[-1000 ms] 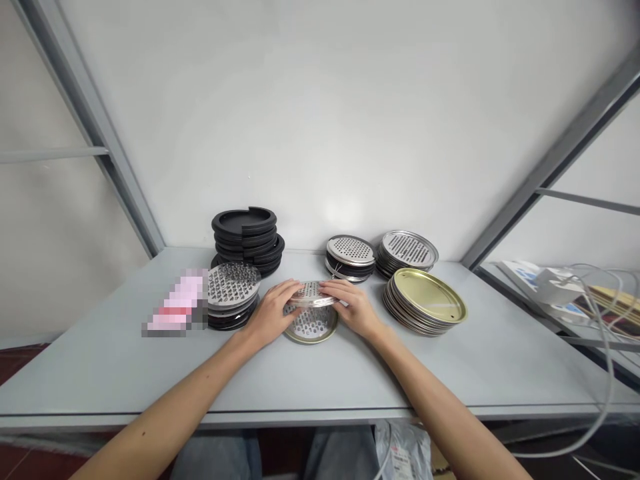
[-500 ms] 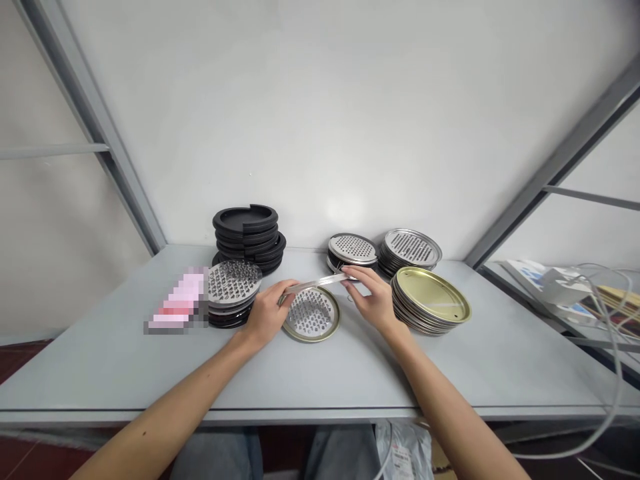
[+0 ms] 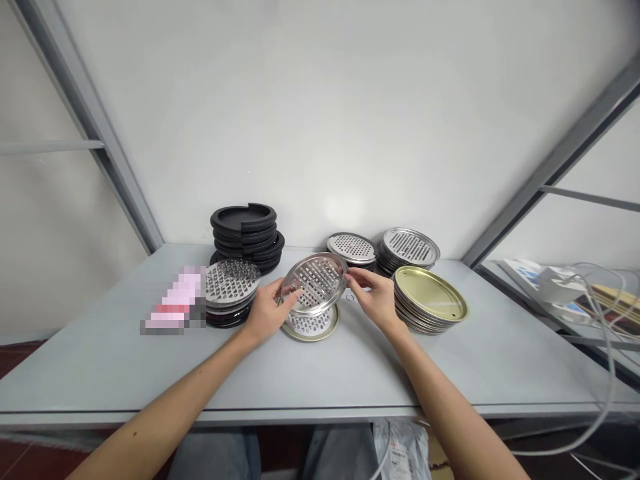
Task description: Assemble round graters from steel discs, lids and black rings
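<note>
Between my two hands is a round metal grater disc (image 3: 320, 280) with rows of slots and a raised rim, tilted so its face shows. My left hand (image 3: 270, 308) grips its left edge, thumb laid over the face. At the right edge my right hand (image 3: 373, 297) pinches the rim. Directly below, a gold-rimmed lid (image 3: 314, 339) lies on the table with a spiked grater plate (image 3: 310, 325) in it, partly hidden by the held disc. A small ring (image 3: 350, 298) rests on the table beside my right fingertips.
Left of my hands stand a stack of spiked grater plates (image 3: 231, 283) and black rings (image 3: 245, 223). Behind are perforated discs (image 3: 353, 247) and slotted discs (image 3: 411, 247). Gold lids (image 3: 431, 293) are piled at right. A blurred pink item (image 3: 180, 297) lies far left.
The grater disc was nearly edge-on and has been tipped so its slotted face is visible. Both hands keep hold of its edges. The view has shifted slightly.
</note>
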The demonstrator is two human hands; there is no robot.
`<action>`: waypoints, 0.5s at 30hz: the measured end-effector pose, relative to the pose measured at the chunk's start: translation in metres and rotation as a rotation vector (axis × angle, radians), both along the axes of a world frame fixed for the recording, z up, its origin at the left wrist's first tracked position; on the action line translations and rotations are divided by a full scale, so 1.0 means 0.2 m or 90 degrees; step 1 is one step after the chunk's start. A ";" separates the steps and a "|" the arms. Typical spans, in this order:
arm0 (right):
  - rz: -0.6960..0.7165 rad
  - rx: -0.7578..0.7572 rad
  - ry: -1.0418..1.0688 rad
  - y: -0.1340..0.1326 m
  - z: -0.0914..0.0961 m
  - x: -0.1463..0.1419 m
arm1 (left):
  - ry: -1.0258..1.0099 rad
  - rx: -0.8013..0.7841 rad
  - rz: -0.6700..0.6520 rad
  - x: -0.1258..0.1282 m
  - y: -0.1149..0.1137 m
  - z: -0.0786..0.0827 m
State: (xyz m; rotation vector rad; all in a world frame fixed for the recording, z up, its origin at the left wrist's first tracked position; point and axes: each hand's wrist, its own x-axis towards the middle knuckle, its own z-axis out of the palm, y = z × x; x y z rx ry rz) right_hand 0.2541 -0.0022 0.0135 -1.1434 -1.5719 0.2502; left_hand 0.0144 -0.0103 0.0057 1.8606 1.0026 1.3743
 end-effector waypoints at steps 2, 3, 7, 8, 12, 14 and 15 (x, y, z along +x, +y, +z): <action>0.016 -0.042 0.050 0.01 -0.01 -0.01 | 0.017 -0.009 -0.021 0.00 -0.01 0.01; 0.023 -0.060 0.076 0.01 -0.01 -0.01 | 0.028 -0.008 -0.033 0.00 -0.02 0.01; 0.002 -0.094 0.185 0.03 0.04 0.02 | 0.024 0.010 -0.087 -0.01 -0.03 0.02; -0.019 -0.096 0.218 0.04 0.06 0.05 | 0.023 0.013 -0.093 -0.02 -0.03 0.02; -0.131 -0.102 0.358 0.08 0.18 0.20 | 0.112 0.041 -0.071 -0.03 -0.02 0.02; -0.183 -0.097 0.391 0.10 0.24 0.32 | 0.153 0.067 -0.072 -0.04 -0.02 0.03; -0.220 -0.092 0.393 0.12 0.25 0.39 | 0.163 0.077 -0.077 -0.04 -0.03 0.03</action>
